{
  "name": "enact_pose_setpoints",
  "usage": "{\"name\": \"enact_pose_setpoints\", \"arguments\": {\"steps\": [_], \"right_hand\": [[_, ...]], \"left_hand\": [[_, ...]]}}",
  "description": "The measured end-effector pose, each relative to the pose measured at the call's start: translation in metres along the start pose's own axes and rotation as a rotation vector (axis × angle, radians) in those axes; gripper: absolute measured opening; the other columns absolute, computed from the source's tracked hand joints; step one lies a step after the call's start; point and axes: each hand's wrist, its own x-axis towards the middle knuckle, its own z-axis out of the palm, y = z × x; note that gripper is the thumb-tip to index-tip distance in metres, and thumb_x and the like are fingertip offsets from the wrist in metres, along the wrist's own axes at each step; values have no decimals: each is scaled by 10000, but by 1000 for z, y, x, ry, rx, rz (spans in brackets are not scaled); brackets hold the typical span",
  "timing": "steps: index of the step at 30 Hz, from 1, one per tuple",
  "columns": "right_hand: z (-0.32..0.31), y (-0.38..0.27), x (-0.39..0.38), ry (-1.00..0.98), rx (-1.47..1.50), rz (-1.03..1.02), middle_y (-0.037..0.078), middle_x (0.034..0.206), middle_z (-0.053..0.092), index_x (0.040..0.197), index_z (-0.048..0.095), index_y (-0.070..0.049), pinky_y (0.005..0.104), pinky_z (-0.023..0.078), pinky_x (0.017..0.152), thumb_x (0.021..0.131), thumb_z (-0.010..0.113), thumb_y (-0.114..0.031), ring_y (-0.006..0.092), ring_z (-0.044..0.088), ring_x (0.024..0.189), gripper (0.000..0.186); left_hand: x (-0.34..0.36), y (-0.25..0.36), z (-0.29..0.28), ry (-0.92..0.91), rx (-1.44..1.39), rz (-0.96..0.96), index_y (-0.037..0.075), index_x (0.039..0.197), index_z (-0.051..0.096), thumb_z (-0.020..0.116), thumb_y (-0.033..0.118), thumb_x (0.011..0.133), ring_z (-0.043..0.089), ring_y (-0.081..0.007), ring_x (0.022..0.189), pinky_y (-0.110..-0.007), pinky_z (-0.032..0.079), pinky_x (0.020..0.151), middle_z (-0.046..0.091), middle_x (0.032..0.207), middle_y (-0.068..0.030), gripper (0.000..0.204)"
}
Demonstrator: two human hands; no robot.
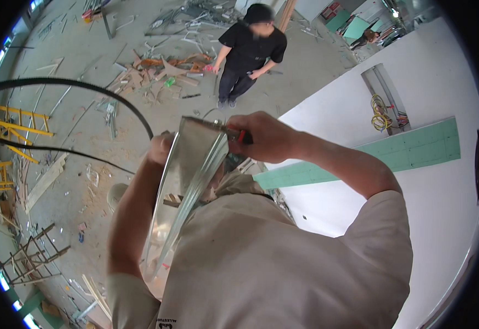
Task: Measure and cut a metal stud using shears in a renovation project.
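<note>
In front of your chest, a shiny, ribbed metal piece (194,143) slanted downward, its top end between your two hands. Your right hand (266,137) was closed around a red-and-black tool handle (244,137) at the right of that end. Your left hand (161,148) was curled against the left edge, its fingers mostly hidden, so I cannot tell how firmly it gripped. Beyond them, a co-worker in black (255,49) stood near scattered board scraps (162,71). To your left were a black cable (94,86) and a yellow stepladder (17,122); to your right, a white wall (437,82) bore a green board strip (415,149) and a coil of yellow wire (380,112).
</note>
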Motion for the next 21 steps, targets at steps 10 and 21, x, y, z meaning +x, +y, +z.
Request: {"name": "enact_pose_setpoints", "arguments": {"steps": [10, 21], "right_hand": [[14, -7, -12, 42, 25, -103, 90, 862, 701, 993, 630, -57, 429, 476, 726, 805, 621, -97, 338, 596, 762, 193], [-3, -6, -24, 24, -35, -7, 121, 933, 715, 1054, 656, -66, 431, 488, 772, 839, 608, -110, 329, 623, 859, 225]], "left_hand": [[18, -9, 157, 1482, 1372, 189, -4, 1064, 761, 676, 65, 918, 561, -133, 717, -270, 463, 672, 709, 875, -79, 183], [36, -12, 127, 1567, 1556, 275, 26, 1018, 718, 636, 408, 1058, 552, -252, 630, -415, 484, 601, 696, 775, -130, 393]]}}
